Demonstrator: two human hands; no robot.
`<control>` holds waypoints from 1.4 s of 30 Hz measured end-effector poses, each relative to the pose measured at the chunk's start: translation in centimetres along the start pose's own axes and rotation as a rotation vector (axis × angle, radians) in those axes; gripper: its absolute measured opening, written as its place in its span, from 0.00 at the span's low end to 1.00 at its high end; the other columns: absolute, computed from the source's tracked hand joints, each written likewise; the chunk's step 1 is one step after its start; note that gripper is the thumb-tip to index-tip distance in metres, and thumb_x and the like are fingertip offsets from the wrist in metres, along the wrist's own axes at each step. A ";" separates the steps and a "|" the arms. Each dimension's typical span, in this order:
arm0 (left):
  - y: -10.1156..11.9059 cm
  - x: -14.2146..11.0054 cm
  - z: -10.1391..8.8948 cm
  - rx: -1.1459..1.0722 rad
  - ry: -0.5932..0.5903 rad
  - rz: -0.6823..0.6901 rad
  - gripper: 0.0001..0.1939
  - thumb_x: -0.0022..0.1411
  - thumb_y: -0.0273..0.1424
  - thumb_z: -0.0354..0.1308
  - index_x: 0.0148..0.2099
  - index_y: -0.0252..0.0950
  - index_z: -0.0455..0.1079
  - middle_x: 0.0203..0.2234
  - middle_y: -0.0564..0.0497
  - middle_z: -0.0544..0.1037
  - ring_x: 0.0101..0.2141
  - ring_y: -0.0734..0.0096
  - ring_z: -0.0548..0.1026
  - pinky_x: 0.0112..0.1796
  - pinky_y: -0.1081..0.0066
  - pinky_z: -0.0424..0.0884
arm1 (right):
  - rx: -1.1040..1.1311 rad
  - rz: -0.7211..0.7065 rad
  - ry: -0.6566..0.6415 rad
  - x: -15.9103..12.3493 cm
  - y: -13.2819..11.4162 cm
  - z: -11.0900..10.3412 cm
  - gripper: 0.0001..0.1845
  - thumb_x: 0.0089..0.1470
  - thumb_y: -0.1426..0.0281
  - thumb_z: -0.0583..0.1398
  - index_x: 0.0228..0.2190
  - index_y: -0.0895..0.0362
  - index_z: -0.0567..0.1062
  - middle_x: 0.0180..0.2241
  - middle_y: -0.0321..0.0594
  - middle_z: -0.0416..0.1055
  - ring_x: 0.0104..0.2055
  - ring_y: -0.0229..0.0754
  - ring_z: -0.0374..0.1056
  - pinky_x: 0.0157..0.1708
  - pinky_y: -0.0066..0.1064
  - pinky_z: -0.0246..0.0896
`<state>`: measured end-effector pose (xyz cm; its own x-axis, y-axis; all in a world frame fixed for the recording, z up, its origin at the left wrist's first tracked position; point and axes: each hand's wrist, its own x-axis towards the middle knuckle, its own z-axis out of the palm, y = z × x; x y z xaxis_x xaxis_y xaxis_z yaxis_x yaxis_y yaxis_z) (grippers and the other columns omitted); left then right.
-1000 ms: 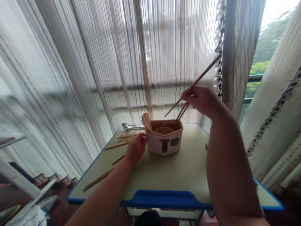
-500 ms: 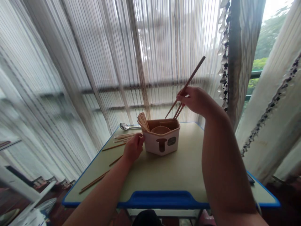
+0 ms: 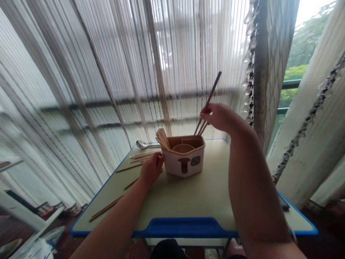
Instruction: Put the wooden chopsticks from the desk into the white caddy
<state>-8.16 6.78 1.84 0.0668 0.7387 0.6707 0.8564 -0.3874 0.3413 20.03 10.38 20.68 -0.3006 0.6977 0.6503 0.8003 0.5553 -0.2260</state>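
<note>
A white utensil holder (image 3: 171,164) with a brown rim and inner dividers stands mid-table. My left hand (image 3: 151,169) is closed against its left side, the fingertips partly hidden. Over the back right compartment, my right hand (image 3: 220,116) pinches chopsticks (image 3: 214,89) that slant up to the right. Their lower tips reach down to the holder's opening; how many are held I cannot tell. A bundle of thin pale sticks (image 3: 162,138) leans in the holder's left compartment.
Left of the holder lie a slotted metal spoon (image 3: 141,144), more pale sticks (image 3: 140,155) and several loose brown chopsticks (image 3: 106,208). A dark flat object (image 3: 284,203) lies by the table's right edge. Sheer curtains (image 3: 121,72) hang behind the blue-edged table (image 3: 183,201).
My right hand has moved a little left and down. The long chopstick stands steeper, and its tip has dropped to the holder's opening. My left hand stays at the holder's side.
</note>
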 end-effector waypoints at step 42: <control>-1.5 0.3 0.2 0.554 -0.368 -0.359 0.18 0.60 0.38 0.48 0.47 0.35 0.71 0.43 0.39 0.74 0.45 0.55 0.71 0.45 0.60 0.66 | -0.202 0.117 -0.028 0.0 -3.6 1.9 0.15 0.51 0.61 0.57 0.38 0.55 0.75 0.36 0.44 0.75 0.37 0.46 0.68 0.33 0.33 0.58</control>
<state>-9.29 7.68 1.35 -0.1817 0.9414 0.2842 0.9833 0.1743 0.0513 16.12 9.23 20.13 -0.2113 0.7659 0.6072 0.9174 0.3697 -0.1471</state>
